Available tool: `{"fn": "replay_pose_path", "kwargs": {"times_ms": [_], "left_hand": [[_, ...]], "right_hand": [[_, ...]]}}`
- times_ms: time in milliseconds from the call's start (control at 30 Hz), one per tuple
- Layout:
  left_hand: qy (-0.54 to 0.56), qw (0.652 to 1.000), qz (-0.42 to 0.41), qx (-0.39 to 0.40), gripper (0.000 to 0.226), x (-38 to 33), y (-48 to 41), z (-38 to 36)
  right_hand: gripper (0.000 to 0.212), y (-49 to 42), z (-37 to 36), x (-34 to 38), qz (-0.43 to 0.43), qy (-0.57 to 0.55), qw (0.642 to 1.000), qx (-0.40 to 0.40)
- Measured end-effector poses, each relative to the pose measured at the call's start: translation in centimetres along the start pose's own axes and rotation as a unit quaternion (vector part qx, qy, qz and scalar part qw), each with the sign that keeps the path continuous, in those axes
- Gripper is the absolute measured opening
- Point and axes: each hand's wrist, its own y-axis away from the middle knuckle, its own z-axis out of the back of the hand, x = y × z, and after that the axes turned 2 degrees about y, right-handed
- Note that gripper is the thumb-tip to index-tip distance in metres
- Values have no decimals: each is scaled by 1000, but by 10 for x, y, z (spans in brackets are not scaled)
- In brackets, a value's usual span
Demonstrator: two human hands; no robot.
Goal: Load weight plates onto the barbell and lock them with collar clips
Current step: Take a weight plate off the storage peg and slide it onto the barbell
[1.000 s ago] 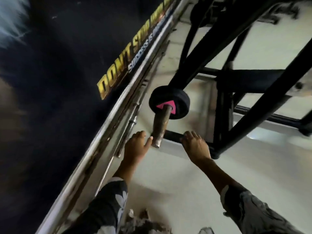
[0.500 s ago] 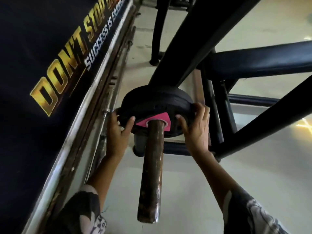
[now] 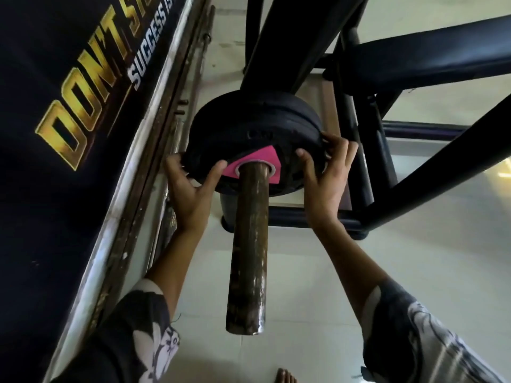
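A rusty barbell sleeve (image 3: pixel 250 250) points toward me from the middle of the view. On it sit black weight plates (image 3: pixel 257 125), the nearest one carrying a pink label (image 3: pixel 260 158) around the hole. My left hand (image 3: pixel 190 189) grips the near plate's left rim, thumb on its face. On the right rim, my right hand (image 3: pixel 323 172) holds the same plate, fingers curled over the edge. The sleeve's bare end (image 3: pixel 244 324) sticks out well past the plates. No collar clip is visible.
A black rack frame (image 3: pixel 431 167) with a padded bench (image 3: pixel 431 53) stands behind and right of the plates. A dark banner with gold lettering (image 3: pixel 83 106) and a metal rail (image 3: pixel 154 150) run along the left. Pale tiled floor (image 3: pixel 318 286) lies below; toes (image 3: pixel 284 375) show at the bottom edge.
My view has closed in on the barbell end. Both hands rose from below the sleeve to the plate's rim and now hold it on both sides.
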Motion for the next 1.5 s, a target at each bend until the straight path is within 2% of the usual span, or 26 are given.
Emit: {"fn": "replay_pose_path", "kwargs": {"times_ms": [100, 200, 267, 367, 400, 500, 633, 667, 733, 833, 900, 1067, 1200, 1400, 1500], "left_hand": [[7, 1000, 4, 17, 72, -5, 14, 8], [7, 999, -3, 33, 50, -11, 31, 27], [6, 998, -17, 54, 42, -16, 37, 43], [35, 995, 13, 90, 27, -32, 36, 43], [44, 996, 15, 80, 23, -37, 35, 39], [72, 997, -16, 22, 27, -40, 43, 33], [91, 995, -31, -39, 15, -41, 77, 46], [86, 995, -34, -45, 18, -42, 91, 54], [77, 995, -32, -50, 25, -42, 125, 71], [64, 996, -26, -64, 16, -43, 183, 100], [52, 996, 7, -79, 10, -51, 221, 112], [41, 994, 62, -82, 9, -120, 298, 120], [55, 995, 42, -70, 10, -195, 346, 113], [95, 994, -12, -54, 5, -316, 408, 85], [120, 991, -38, -46, 8, -380, 431, 62]], "right_hand": [[36, 19, 9, -1, 1, -14, 1000, 1], [37, 44, 32, -16, 25, -21, 999, 22], [40, 52, 45, -23, 28, -29, 997, 70], [35, 53, 43, -18, -27, -96, 985, 143], [29, 53, 38, -15, -42, -125, 982, 135], [21, 62, 31, -8, -52, -158, 985, 54], [27, 98, 39, -2, -73, -167, 983, -6], [31, 112, 45, -1, -78, -168, 983, -8], [26, 145, 62, -2, -81, -168, 982, 6], [21, 197, 92, 4, -84, -181, 978, 55], [22, 224, 115, 11, -97, -175, 977, 77], [24, 259, 195, 55, -137, -175, 969, 103], [31, 262, 272, 104, -125, -165, 974, 96], [21, 258, 398, 175, -59, -156, 984, 57], [26, 248, 464, 212, -46, -151, 987, 22]]}}
